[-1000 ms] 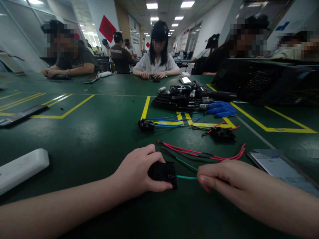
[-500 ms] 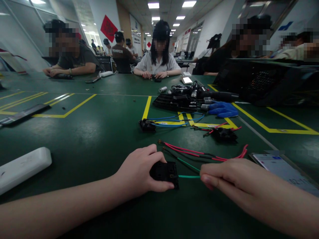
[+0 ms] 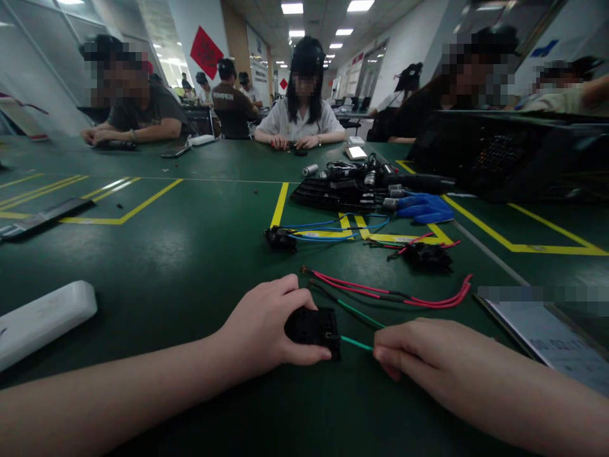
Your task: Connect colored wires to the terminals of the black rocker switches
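One grip, of the left hand [image 3: 264, 324], clasps a black rectangular plastic block [image 3: 311, 327] at the dark green surface [image 3: 190, 266]; it is probably light and rigid, best held by its edges, long axis apparently left-right. From its right end a thin green insulated wire [image 3: 356, 343], likely springy, slants rightward and nearer, pinched by the right hand [image 3: 423, 355].

An office-like assembly workroom: a green surface [image 3: 157, 260] marked off with yellow tape [image 3: 152, 201] and bearing red wires [image 3: 347, 282] fills the lower frame; seated people [image 3: 295, 124] line its far edge, under ceiling light panels [image 3: 360, 6] at top centre.
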`<state>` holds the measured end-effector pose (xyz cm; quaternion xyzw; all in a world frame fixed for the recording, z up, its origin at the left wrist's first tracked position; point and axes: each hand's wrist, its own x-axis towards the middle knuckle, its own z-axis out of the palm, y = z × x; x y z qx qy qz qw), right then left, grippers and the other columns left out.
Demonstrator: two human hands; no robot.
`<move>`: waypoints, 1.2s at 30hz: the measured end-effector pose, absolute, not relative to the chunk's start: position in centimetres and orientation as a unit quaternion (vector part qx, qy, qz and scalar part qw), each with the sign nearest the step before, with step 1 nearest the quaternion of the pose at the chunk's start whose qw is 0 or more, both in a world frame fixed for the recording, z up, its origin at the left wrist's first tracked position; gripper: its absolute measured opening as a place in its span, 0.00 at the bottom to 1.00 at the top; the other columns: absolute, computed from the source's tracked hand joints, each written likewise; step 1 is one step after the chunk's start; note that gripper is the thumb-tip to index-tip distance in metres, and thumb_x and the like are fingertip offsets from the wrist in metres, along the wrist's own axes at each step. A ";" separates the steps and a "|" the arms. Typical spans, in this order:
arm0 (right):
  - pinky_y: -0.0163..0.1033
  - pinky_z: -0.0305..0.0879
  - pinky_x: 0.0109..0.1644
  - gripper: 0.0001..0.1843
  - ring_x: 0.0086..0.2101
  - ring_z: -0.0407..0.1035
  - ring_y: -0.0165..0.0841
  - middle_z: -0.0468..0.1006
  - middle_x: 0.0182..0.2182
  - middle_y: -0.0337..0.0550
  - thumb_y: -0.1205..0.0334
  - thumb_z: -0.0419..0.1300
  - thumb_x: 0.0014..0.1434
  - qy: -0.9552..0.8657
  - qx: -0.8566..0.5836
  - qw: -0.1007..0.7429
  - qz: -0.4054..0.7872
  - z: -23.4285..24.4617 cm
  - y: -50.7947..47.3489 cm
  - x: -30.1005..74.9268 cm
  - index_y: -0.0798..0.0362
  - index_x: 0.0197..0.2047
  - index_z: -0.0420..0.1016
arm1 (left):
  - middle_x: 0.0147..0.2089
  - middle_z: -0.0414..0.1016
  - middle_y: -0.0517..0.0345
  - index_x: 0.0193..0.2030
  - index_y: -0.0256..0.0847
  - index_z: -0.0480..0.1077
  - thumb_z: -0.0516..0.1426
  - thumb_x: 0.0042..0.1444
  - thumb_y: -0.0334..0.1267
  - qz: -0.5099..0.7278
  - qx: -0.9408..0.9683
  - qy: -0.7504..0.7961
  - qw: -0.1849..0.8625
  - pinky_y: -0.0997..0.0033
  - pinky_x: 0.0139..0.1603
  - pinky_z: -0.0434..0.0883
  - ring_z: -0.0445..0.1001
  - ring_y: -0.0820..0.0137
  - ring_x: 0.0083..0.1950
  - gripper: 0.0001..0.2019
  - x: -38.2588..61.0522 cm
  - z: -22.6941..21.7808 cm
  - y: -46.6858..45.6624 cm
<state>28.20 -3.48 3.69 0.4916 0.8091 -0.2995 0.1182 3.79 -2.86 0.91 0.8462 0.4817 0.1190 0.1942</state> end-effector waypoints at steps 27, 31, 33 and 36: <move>0.38 0.55 0.30 0.17 0.27 0.68 0.34 0.74 0.25 0.39 0.56 0.47 0.66 0.841 0.476 0.066 -0.247 4.2 -3.4 28.2 0.48 0.27 0.67 | 0.38 0.66 0.60 0.38 0.42 0.73 0.69 0.45 0.53 0.120 0.846 0.484 0.189 0.68 0.35 0.64 0.69 0.65 0.38 0.20 3.7 0.6 -3.0; 0.37 0.52 0.27 0.18 0.24 0.66 0.32 0.72 0.22 0.38 0.56 0.46 0.65 0.866 0.443 -0.008 -0.233 5.1 -3.6 28.7 0.48 0.25 0.64 | 0.38 0.66 0.60 0.39 0.42 0.73 0.69 0.45 0.53 0.117 0.844 0.488 0.191 0.68 0.35 0.64 0.69 0.65 0.38 0.20 3.8 0.5 -3.0; 0.37 0.51 0.26 0.18 0.23 0.65 0.32 0.71 0.21 0.38 0.58 0.45 0.65 0.870 0.435 -0.019 -0.231 5.4 -3.7 28.6 0.48 0.25 0.63 | 0.38 0.66 0.60 0.39 0.42 0.73 0.69 0.46 0.53 0.113 0.844 0.488 0.191 0.68 0.35 0.64 0.69 0.65 0.38 0.20 3.8 0.5 -3.0; 0.37 0.53 0.28 0.18 0.25 0.67 0.33 0.72 0.22 0.39 0.56 0.45 0.66 0.861 0.450 -0.003 -0.238 5.3 -3.6 28.4 0.48 0.25 0.64 | 0.38 0.66 0.60 0.39 0.42 0.72 0.68 0.46 0.53 0.110 0.845 0.487 0.189 0.68 0.35 0.64 0.69 0.65 0.38 0.20 3.8 0.6 -3.0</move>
